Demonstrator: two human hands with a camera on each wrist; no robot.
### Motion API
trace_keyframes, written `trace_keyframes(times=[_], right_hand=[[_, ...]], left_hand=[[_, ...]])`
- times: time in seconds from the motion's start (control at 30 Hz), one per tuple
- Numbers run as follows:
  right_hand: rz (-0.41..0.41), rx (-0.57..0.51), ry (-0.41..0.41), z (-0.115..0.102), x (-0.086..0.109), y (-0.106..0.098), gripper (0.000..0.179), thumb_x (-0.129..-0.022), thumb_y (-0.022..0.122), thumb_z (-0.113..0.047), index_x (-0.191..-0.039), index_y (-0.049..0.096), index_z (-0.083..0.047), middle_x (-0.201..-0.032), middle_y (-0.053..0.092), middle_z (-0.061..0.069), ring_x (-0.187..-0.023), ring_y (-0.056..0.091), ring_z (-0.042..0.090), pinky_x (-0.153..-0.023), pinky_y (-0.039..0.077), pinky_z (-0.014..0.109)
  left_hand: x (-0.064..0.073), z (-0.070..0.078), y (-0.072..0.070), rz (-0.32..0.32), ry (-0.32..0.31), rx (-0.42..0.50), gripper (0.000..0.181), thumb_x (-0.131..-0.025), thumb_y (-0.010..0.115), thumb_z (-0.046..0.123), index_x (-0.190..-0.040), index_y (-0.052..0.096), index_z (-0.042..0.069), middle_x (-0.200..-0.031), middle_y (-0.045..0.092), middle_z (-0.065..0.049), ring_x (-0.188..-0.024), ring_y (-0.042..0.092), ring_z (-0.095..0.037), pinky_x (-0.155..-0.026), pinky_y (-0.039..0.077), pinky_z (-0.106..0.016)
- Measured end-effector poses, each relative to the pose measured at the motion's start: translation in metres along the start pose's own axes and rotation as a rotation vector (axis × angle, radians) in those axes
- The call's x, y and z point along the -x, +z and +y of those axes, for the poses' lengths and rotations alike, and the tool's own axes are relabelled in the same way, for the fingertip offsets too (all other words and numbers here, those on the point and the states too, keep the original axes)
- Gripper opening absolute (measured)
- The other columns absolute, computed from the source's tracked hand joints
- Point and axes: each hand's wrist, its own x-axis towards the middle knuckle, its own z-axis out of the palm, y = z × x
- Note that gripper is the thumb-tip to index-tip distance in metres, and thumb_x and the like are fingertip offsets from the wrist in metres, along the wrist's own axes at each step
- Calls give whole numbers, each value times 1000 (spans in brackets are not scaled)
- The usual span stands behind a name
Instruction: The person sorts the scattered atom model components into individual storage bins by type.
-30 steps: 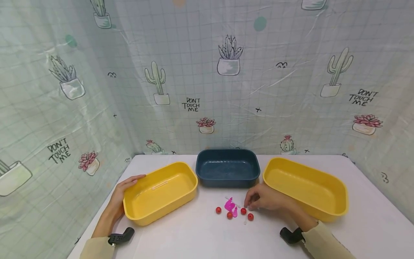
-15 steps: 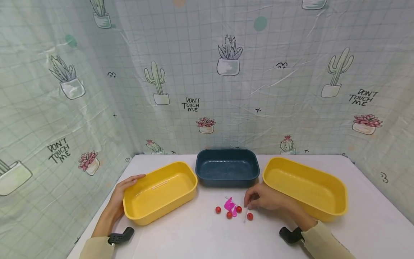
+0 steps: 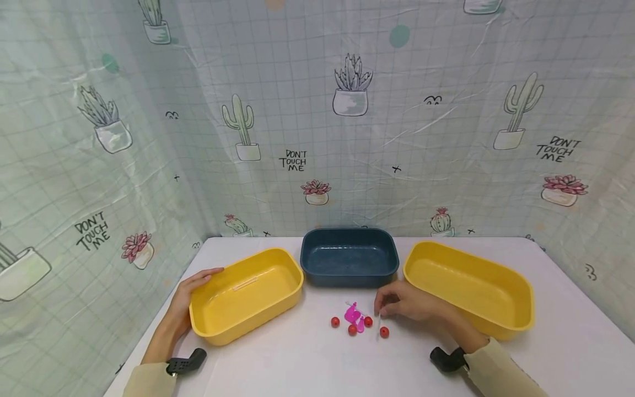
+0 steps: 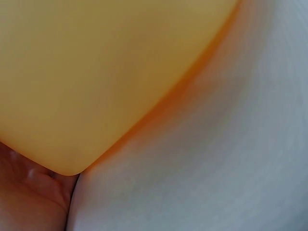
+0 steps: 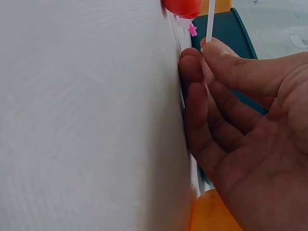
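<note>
My right hand (image 3: 404, 300) pinches a thin white cotton swab (image 5: 211, 21) between thumb and fingertips, just above the table. One end of the swab points toward the near side, beside a red bead (image 3: 384, 332). To the left of that hand lie pink flat pieces (image 3: 352, 314) and more red beads, one of them this bead (image 3: 368, 321). Another white swab tip shows among the pink pieces. My left hand (image 3: 186, 292) rests along the left rim of the left yellow tray (image 3: 248, 326). In the left wrist view its palm lies against the tray's wall.
Inside the left yellow tray lie thin pale sticks (image 3: 245, 284). A dark blue tray (image 3: 349, 280) stands at the back middle. Another yellow tray (image 3: 496, 325) is at the right, behind my right forearm. A patterned curtain (image 3: 317, 132) borders the white table (image 3: 297, 364).
The right hand has picked at the swab and now holds it between finger and thumb. One red bead has rolled left toward the pink pieces. The left hand stays on its tray.
</note>
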Motion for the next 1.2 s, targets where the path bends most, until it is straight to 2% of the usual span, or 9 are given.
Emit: trace_keyframes(times=[0.47,0.73,1.2], right_hand=[[16,-67,-11,-4,0,2,5,-98,71,-18,-99,74,-15,-92,72,-1,-86,62,18,-78,55,20],[42,-137,-11,-7,0,1,6,-98,70,-15,-99,74,-11,-95,72,3,-89,63,21,-80,56,19],[81,-181,-24,-12,0,0,10,-99,68,-13,-102,73,-5,-98,73,10,-89,65,21,-80,57,18]], left_hand=[[1,-4,0,10,-4,-16,48,-110,42,38,-150,54,14,-136,62,18,-121,63,0,-99,54,-18],[1,-3,1,11,-3,-13,48,-110,42,38,-150,54,14,-135,63,19,-120,63,1,-98,54,-18],[-2,-3,0,-3,10,-9,50,-110,43,39,-151,53,13,-133,63,20,-120,64,1,-98,54,-18]])
